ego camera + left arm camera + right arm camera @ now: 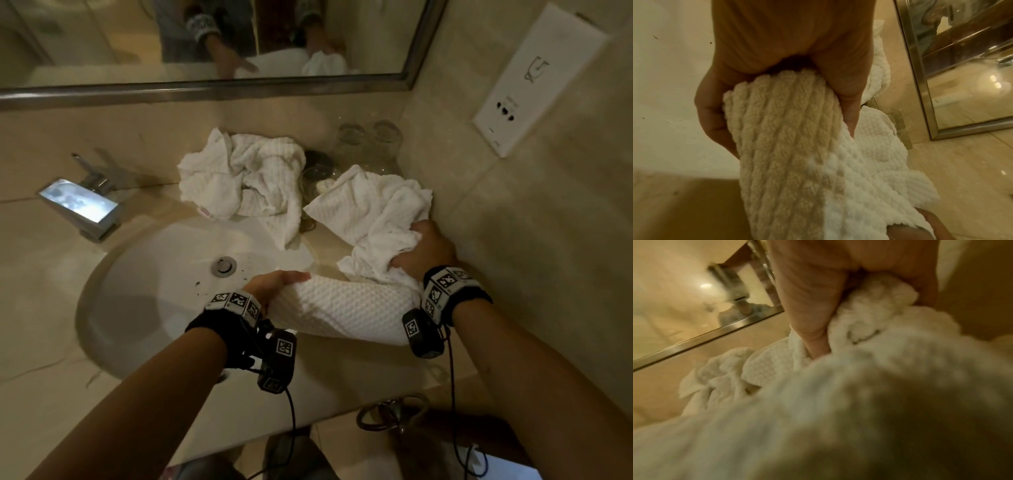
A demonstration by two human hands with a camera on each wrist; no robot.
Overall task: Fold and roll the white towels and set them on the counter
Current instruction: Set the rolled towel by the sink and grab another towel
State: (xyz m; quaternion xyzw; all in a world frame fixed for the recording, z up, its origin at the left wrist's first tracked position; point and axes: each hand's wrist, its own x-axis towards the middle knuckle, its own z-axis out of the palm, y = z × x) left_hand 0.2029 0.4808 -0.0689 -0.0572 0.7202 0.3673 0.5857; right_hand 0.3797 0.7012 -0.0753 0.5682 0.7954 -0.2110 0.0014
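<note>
The rolled towel [346,310], a thick white cylinder of waffle-weave cotton with a raised grid of small squares, lies crosswise over the front right rim of the sink [144,291], between the two wrists. The left hand [274,286] curls its fingers [713,113] and thumb round the roll's left end, where the close view shows the nubbly ribs bunched in the palm. The right hand [424,253] clutches a crumpled towel [373,212] of the same weave, its loose folds spilling over the beige stone counter [41,308] against the side wall, just beyond the roll's right end. A second crumpled towel [239,178] lies heaped farther back, one corner drooping into the smooth oval basin. Behind the heaps stand clear glasses [370,140], left of them a square chrome faucet [82,205], and above runs a metal-framed mirror [205,44].
</note>
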